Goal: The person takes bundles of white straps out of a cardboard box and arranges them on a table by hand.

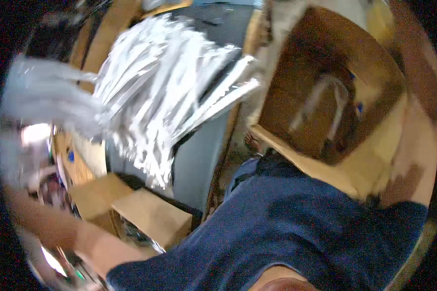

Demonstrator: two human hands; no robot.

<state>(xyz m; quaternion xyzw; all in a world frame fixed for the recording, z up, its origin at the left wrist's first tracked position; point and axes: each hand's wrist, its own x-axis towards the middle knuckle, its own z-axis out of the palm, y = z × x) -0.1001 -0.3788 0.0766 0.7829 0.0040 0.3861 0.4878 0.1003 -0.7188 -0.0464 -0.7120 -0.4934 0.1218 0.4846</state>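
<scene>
My left arm [77, 233] reaches out past the left edge of the picture, so the hand at its end is out of sight. Up along the right edge runs my right arm [417, 140], close beside a large opened cardboard box [286, 102]; its hand does not show either. The box is tilted with its mouth toward me. Inside it lies a blurred, curved strip of clear plastic [342, 92]. A wide heap of shiny whitish plastic strips [155, 82] spreads over a dark grey surface [199, 150].
Blurred translucent plastic sheeting [53, 97] juts in from the left. Below the heap stands a smaller cardboard box [153, 216] with raised flaps. Brown edging [228, 150] borders the grey surface. A foot [252, 141] shows on the floor between that edging and the large box.
</scene>
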